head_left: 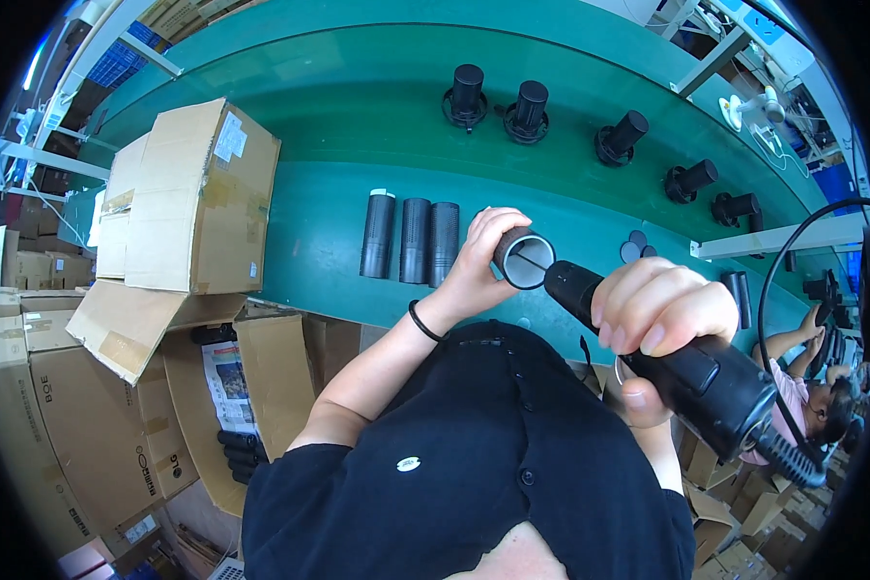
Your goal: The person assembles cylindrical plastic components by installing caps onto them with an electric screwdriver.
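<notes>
My left hand is closed around a short dark tube, its open, pale-rimmed end turned toward my right. In my right hand is a black corded electric screwdriver, gripped around its body. The thin bit reaches into the tube's mouth; what its tip touches inside is hidden. Left of my left hand, three ribbed black cylinders lie side by side on the green bench; the leftmost has a whitish end. Small dark discs lie beyond my right hand.
Black cylindrical devices on ring-like bases stand along the green strip behind the bench. An open cardboard box sits at left, above another carton holding black parts. The screwdriver's cord loops at right, near another person.
</notes>
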`<state>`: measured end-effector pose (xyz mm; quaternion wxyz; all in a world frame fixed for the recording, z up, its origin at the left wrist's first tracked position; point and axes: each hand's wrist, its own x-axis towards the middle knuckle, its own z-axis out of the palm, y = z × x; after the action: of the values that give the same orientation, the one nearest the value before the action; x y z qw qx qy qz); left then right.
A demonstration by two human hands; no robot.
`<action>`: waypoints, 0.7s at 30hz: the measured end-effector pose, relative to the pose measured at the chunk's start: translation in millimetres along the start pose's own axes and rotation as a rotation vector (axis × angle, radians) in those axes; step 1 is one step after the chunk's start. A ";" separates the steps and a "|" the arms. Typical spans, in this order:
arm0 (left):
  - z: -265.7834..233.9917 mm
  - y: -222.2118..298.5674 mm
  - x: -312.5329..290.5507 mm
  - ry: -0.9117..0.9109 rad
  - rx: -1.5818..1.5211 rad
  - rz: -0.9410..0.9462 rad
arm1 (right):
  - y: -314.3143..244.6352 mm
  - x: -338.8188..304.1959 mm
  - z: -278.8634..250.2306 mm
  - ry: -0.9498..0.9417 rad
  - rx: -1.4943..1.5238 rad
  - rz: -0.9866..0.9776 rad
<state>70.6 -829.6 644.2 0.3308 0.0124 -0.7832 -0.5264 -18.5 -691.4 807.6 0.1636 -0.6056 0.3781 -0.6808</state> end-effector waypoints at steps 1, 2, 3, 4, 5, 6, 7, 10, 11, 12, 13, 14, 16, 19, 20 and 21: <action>0.5 0.3 0.5 0.002 0.005 0.024 | -1.0 1.6 -2.2 -0.032 0.007 0.008; 0.0 0.2 0.5 0.002 0.005 0.024 | 1.7 3.0 -2.3 -0.032 0.007 0.007; -0.6 0.5 0.7 0.005 0.011 0.011 | 5.0 4.4 -1.5 -0.017 0.033 -0.028; -0.9 0.5 1.0 0.008 0.017 -0.002 | 7.4 4.8 -0.4 -0.002 0.058 -0.063; -1.2 -0.5 0.7 0.010 0.018 -0.001 | 9.4 4.7 1.3 -0.003 0.059 -0.064; -1.3 -2.5 0.1 0.009 0.021 0.011 | 11.2 4.2 2.8 0.024 0.071 -0.061; -1.4 -4.1 -0.4 0.008 0.025 0.023 | 11.9 4.1 3.7 0.051 0.082 -0.058; -1.9 -6.0 -1.8 0.011 0.028 0.036 | 8.3 3.0 4.9 0.034 0.034 0.031; -1.8 -5.6 -1.8 0.012 0.029 0.038 | 8.0 3.3 3.9 0.032 0.034 0.029; -1.8 -5.3 -2.1 0.001 0.026 0.038 | 8.3 3.6 2.7 0.002 0.015 0.017; -2.2 -5.0 -2.5 -0.011 0.023 0.037 | 8.7 3.9 1.6 -0.028 -0.003 0.006; -2.9 -2.9 -0.9 -0.012 0.022 0.039 | 7.2 4.7 0.5 -0.027 -0.005 0.005; -5.9 2.1 2.5 -0.148 0.221 0.009 | 1.8 8.5 -2.2 0.000 0.051 -0.007; -14.0 -14.2 -8.9 0.006 -0.114 -0.335 | -9.0 12.9 -12.6 -0.008 0.176 -0.073; -8.9 -32.4 -9.2 0.058 -0.317 -0.404 | -23.7 11.7 -21.9 0.031 0.151 -0.128; -14.8 -38.6 -9.3 0.129 -0.463 -0.520 | -28.5 9.8 -30.2 0.068 0.113 -0.141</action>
<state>73.0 -855.5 610.7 0.2284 0.1693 -0.5910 -0.7549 -42.5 -669.8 835.4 0.1363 -0.5971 0.3006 -0.7311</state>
